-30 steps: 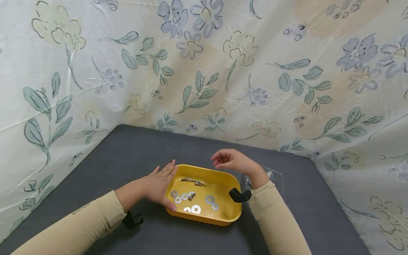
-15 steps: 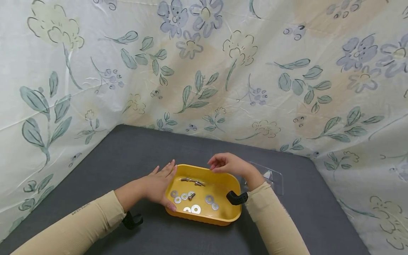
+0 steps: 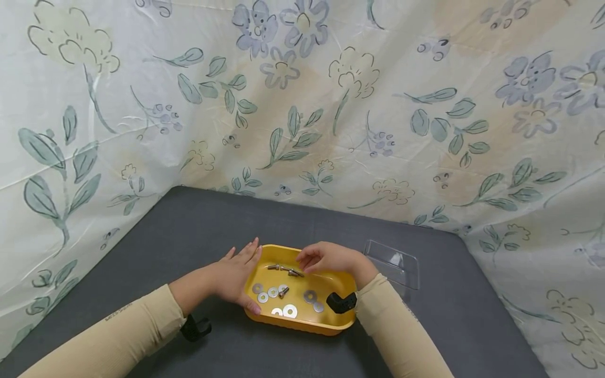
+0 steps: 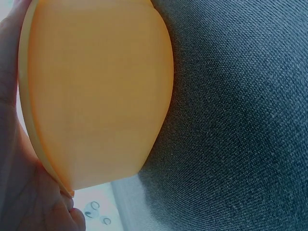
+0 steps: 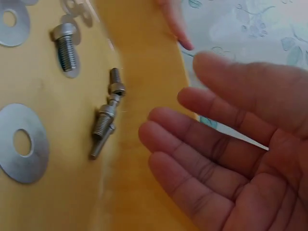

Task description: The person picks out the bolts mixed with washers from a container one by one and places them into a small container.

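Observation:
A yellow tray (image 3: 302,326) stands on the dark table, with several flat washers (image 3: 290,311) spread over its floor. Along its far side lies a small cluster of metal bolts (image 5: 103,120), and a single socket-head bolt (image 5: 66,45) rests among the washers. My left hand (image 3: 230,276) rests against the tray's left end, fingers straight at the far corner and thumb at the near rim. Over the tray's far side, my right hand (image 3: 331,259) has loosely bent fingers beside the bolt cluster. Nothing is between its thumb and fingers in the right wrist view.
A clear plastic tray (image 3: 402,268) lies on the table to the right, partly behind the right wrist. The dark tabletop (image 3: 227,215) runs back to a flowered cloth (image 3: 302,105) hanging behind and at both sides.
My right hand has come from beyond the tray's far rim, left and toward me, down over the bolts. More of the clear tray shows. My left hand stays in place.

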Demonstrator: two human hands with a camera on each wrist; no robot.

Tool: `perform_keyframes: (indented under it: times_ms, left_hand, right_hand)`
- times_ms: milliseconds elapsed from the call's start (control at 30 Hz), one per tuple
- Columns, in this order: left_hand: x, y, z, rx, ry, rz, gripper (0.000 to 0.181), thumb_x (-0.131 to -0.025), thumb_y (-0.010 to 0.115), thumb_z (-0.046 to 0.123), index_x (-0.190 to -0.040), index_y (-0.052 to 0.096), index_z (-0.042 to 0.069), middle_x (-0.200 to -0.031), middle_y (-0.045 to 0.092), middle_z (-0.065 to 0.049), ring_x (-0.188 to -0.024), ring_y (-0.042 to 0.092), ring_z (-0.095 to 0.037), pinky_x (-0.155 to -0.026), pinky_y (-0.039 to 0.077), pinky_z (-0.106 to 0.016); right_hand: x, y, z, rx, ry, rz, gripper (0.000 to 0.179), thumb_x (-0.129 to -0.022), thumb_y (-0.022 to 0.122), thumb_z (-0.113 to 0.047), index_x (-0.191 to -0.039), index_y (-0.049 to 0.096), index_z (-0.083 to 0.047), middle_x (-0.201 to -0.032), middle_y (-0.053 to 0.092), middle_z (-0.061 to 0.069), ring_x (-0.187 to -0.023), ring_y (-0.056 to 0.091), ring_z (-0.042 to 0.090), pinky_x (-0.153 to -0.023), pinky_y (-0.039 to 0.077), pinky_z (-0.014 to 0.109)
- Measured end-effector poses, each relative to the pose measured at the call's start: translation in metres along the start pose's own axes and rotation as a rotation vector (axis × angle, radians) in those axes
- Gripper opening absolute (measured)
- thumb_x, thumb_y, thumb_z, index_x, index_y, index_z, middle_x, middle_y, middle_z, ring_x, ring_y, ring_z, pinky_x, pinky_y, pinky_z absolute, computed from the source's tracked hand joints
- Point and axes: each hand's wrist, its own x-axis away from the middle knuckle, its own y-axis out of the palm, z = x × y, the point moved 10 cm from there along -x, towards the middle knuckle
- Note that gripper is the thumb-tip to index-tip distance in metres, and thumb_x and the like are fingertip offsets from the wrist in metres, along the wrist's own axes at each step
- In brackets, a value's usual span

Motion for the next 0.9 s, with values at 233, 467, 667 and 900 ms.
perform_keyframes:
  times_ms: [233, 467, 667, 900]
  left_hand:
    - [0.002, 0.0, 0.001, 0.009, 0.007, 0.003, 0.134, -0.054, 0.056, 0.083, -0.147, 0.002, 0.005, -0.152, -0.012, -0.012, -0.14, 0.0, -0.026, -0.108, 0.006, -0.054]
    - [0.001, -0.001, 0.0, 0.002, -0.007, 0.004, 0.135, -0.052, 0.054, 0.085, -0.147, 0.002, 0.005, -0.152, -0.012, -0.012, -0.14, -0.001, -0.025, -0.108, 0.007, -0.054]
    - [0.0, 0.001, -0.002, -0.008, -0.023, -0.005, 0.136, -0.051, 0.054, 0.086, -0.147, 0.0, 0.006, -0.152, -0.014, -0.01, -0.14, -0.002, -0.024, -0.109, 0.007, -0.052]
    - [-0.001, 0.001, -0.003, -0.002, -0.023, -0.009, 0.136, -0.051, 0.054, 0.086, -0.147, 0.001, 0.007, -0.152, -0.014, -0.01, -0.14, -0.002, -0.024, -0.109, 0.007, -0.052]
  right_hand:
    - [-0.004, 0.011, 0.005, 0.061, 0.039, -0.03, 0.034, -0.087, 0.062, -0.014, -0.119, 0.059, -0.004, -0.113, 0.062, 0.007, -0.099, 0.059, 0.013, -0.085, 0.047, 0.024]
    - [-0.009, 0.017, 0.011, 0.116, 0.085, -0.041, 0.041, -0.087, 0.063, -0.015, -0.127, 0.054, -0.008, -0.121, 0.058, 0.003, -0.108, 0.056, 0.015, -0.09, 0.044, 0.028]
    - [-0.013, 0.02, 0.014, 0.202, 0.085, -0.027, 0.042, -0.087, 0.063, -0.013, -0.128, 0.053, -0.008, -0.106, 0.062, -0.002, -0.094, 0.057, 0.006, -0.085, 0.045, 0.023]
    - [-0.018, 0.024, 0.019, 0.274, 0.088, -0.029, 0.035, -0.087, 0.063, -0.013, -0.121, 0.058, -0.007, -0.086, 0.06, -0.007, -0.076, 0.053, 0.003, -0.074, 0.044, 0.021]
